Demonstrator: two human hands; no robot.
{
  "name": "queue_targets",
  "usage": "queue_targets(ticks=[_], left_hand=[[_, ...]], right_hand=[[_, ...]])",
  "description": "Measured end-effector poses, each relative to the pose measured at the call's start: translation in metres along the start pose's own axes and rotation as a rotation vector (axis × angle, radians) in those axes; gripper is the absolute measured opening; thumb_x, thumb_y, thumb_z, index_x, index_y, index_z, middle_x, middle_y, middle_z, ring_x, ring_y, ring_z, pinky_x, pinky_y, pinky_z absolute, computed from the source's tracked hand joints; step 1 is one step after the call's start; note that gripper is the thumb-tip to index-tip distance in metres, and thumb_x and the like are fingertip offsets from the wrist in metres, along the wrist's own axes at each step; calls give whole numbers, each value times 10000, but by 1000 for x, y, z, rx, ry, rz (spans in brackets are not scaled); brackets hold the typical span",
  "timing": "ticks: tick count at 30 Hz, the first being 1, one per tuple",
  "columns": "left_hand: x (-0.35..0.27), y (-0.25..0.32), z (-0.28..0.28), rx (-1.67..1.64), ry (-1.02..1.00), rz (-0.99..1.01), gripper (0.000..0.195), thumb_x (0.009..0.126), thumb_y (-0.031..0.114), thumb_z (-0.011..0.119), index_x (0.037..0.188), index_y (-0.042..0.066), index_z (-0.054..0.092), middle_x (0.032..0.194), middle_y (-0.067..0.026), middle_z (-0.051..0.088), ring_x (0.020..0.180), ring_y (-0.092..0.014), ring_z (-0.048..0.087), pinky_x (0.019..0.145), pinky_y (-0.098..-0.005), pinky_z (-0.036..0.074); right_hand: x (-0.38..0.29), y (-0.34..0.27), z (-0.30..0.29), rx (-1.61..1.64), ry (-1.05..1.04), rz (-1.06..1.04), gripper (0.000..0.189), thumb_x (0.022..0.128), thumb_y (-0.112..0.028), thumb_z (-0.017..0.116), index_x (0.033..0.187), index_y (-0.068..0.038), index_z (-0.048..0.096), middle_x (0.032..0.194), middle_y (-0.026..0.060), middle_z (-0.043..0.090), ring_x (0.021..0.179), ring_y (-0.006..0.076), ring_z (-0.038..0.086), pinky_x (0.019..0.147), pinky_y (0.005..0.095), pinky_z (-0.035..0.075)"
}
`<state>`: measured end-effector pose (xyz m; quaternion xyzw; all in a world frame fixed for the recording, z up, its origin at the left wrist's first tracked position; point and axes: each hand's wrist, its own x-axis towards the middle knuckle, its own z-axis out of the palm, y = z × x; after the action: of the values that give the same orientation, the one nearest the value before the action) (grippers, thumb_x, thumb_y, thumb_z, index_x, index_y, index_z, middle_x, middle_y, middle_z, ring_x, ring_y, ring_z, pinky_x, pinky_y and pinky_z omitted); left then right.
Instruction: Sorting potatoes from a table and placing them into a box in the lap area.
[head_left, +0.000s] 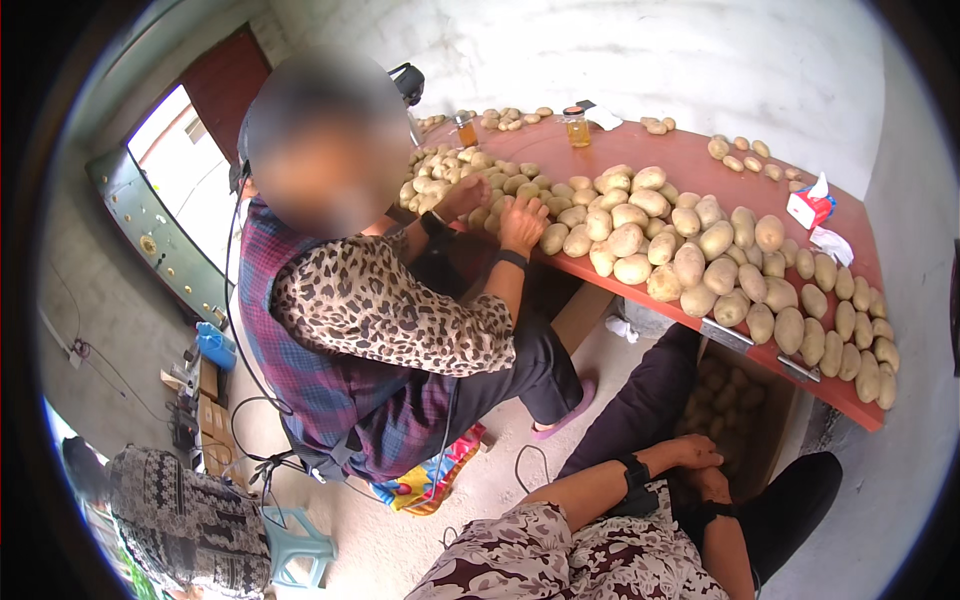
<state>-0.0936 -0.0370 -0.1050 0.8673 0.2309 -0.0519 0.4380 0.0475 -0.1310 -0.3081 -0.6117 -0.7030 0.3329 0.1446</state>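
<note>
My left hand (691, 451) and my right hand (708, 484) are together over my lap, one against the other. Their fingers are partly hidden, and I see no object in them. Just beyond, under the table, a cardboard box (776, 450) holds many potatoes (726, 394) in shadow. Above it, more potatoes cover the front of the reddish-brown table (517, 142). They form a heap (630, 217) in the middle and neat rows (832, 352) at the right end. Dark bands circle both my wrists.
At my left a seated person (360, 315) has both hands (523, 223) among the potatoes. Glass jars (577, 129) and a tissue pack (811, 206) stand farther back. Metal fittings (726, 334) line the table edge. Behind are cables, a plastic stool (298, 544) and another person (184, 517).
</note>
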Motion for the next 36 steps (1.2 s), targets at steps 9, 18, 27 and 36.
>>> queue_targets(ticks=[9, 18, 27, 36], left_hand=[[1, 0, 4, -8, 18, 5, 544, 865, 464, 469, 1031, -20, 653, 1030, -250, 639, 995, -399, 603, 877, -441, 451], [-2, 5, 0, -10, 18, -3, 520, 851, 427, 480, 975, -43, 665, 1018, -259, 635, 987, -409, 602, 869, -443, 461], [7, -16, 7, 49, 72, 52, 446, 862, 394, 502, 948, -13, 660, 970, -251, 641, 950, -405, 607, 838, -450, 465], [4, -13, 8, -40, 39, 111, 487, 895, 423, 472, 993, -23, 641, 984, -243, 640, 959, -405, 600, 833, -441, 457]], right_hand=[[8, 15, 8, 24, 34, 5, 317, 938, -187, 410, 1206, -88, 546, 1223, 142, 555, 1112, 286, 530, 904, 384, 425], [-7, 33, 12, 35, 63, 35, 319, 949, -191, 402, 1221, -97, 541, 1246, 128, 543, 1127, 270, 520, 917, 374, 417], [-2, 6, 0, 33, 111, 125, 322, 960, -194, 394, 1236, -107, 536, 1270, 114, 532, 1142, 254, 510, 931, 364, 409], [-23, -12, -7, 43, 187, 212, 325, 970, -197, 387, 1250, -116, 532, 1292, 101, 522, 1155, 239, 501, 943, 355, 402]])
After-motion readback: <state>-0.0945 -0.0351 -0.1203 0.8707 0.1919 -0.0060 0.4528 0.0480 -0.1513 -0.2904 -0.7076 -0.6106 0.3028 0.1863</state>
